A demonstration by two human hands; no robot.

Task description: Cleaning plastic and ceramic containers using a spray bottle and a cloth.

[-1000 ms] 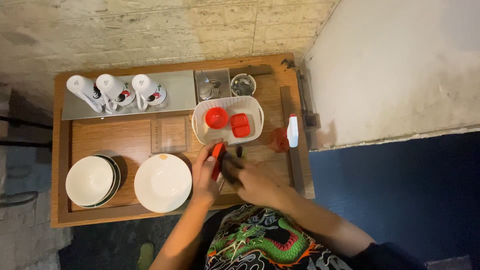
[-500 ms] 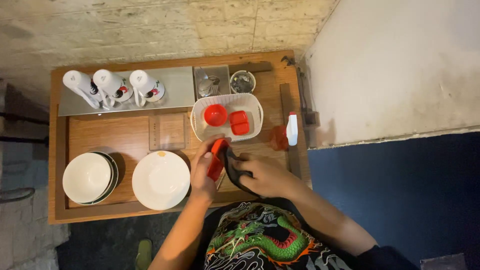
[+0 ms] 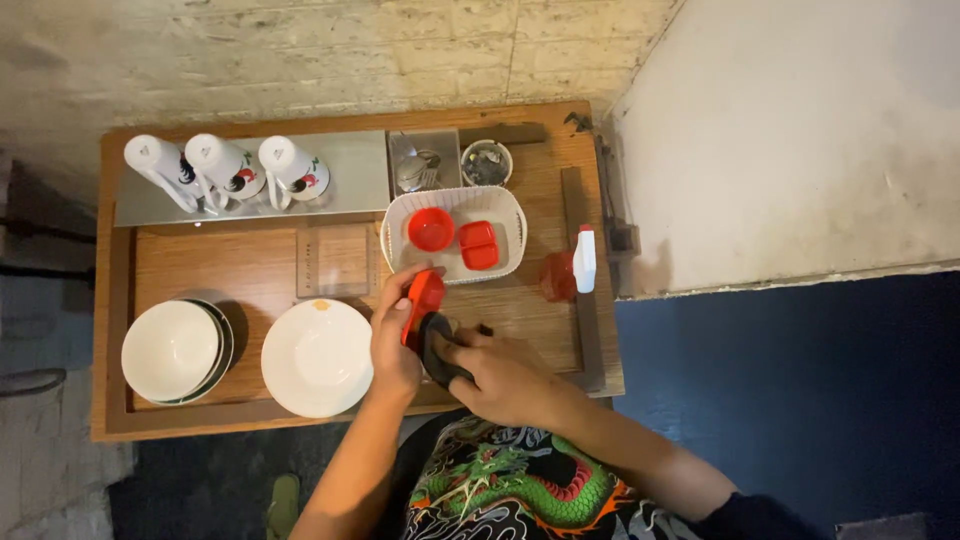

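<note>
- Your left hand (image 3: 393,345) grips a red dish (image 3: 422,300) on edge, long axis toward the table's (image 3: 250,270) back edge.
- Your right hand (image 3: 500,375) clutches a dark cloth (image 3: 435,345) against it.

Home kitchen corner: wooden table (image 3: 250,275), stacked bowls (image 3: 172,351), mugs (image 3: 225,165), utensils.

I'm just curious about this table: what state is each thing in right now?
Red dish: held on edge in the left hand.
Dark cloth: pressed against the dish by the right hand.
White basket: holds two red dishes.
White mugs: upside down on the tray.
White bowls: stacked.
White plate: bare.
</note>
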